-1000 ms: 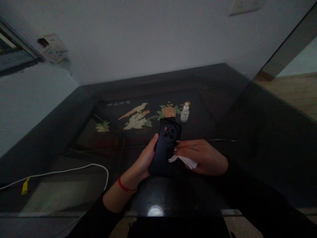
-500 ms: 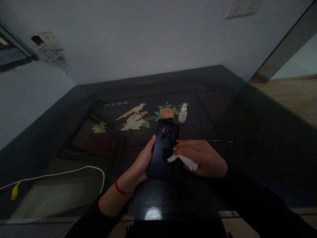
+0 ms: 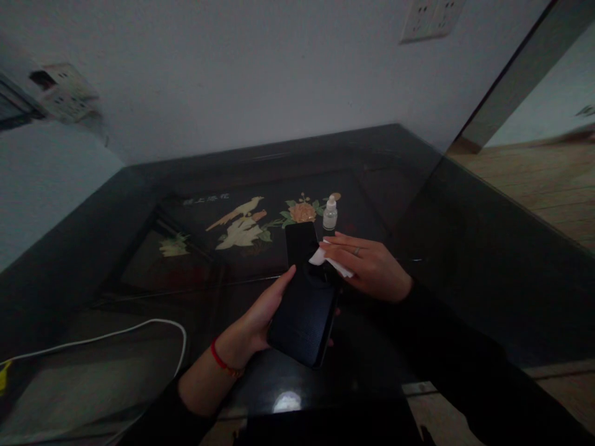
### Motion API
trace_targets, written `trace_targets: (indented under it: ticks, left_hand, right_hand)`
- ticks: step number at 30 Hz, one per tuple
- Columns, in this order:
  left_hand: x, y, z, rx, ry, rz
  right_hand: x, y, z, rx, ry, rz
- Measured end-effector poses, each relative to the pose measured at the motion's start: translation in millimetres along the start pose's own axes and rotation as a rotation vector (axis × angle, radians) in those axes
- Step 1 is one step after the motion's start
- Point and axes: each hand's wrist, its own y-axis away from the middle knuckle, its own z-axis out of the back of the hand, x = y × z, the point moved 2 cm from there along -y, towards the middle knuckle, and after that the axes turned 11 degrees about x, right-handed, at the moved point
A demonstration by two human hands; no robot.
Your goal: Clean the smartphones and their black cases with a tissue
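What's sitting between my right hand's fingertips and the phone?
A white cloth, pinched by the right hand. In the head view it overlaps the face of the phone; how firmly it presses there, I can't tell.

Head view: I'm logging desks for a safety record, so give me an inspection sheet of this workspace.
Surface: dark glossy table with a bird-and-flower picture.
Things: dark phone; white wipe; small bottle, upright beyond the phone.
Clutter: yellow tag at the left edge, partly out of frame.
Left hand: holds the phone.
Right hand: pinches the white wipe at the phone's right edge.
Cables: white cable, curving at left.
Surroundings: pale wall with sockets; floor at right.
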Motion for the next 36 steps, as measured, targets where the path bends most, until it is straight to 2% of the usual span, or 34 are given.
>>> trace_targets:
  ticks: [3,7,11,16,21,23,28,30,33,34,36]
  left_hand:
    - [-1,0,6,0.031,0.019,-0.004]
    - [0,-1,8,0.058,0.043,-0.019]
    - [-3,0,5,0.053,0.059,-0.079]
    - [-8,0,4,0.06,0.04,-0.14]
    - [-13,2,-1,0.034,0.047,-0.219]
    - [-15,3,-3,-0.017,0.049,-0.241]
    - [-18,1,-3,-0.264,0.048,-0.281]
    - [-19,-1,-4,-0.28,0.028,-0.332]
    - [-20,-2,-3,-0.252,-0.038,-0.477]
    - [-20,-2,-2,-0.252,-0.063,-0.513]
    - [-19,-1,1,-0.255,-0.112,-0.529]
  right_hand:
    - [2,-1,0,-0.049,-0.015,0.0]
    - [3,-3,-2,-0.006,-0.016,-0.015]
    - [-2,1,-3,-0.057,-0.022,-0.093]
    - [-2,2,-4,-0.066,-0.038,-0.057]
    - [6,2,3,-0.069,-0.246,-0.005]
    - [10,0,8,-0.098,-0.351,-0.014]
    - [21,-3,19,-0.09,-0.639,-0.047]
    - [19,0,16,-0.168,-0.775,-0.185]
    - [7,9,5,-0.477,-0.865,-0.594]
    - [4,11,1,-0.559,-0.891,-0.687]
    - [1,11,-7,-0.597,-0.953,-0.764]
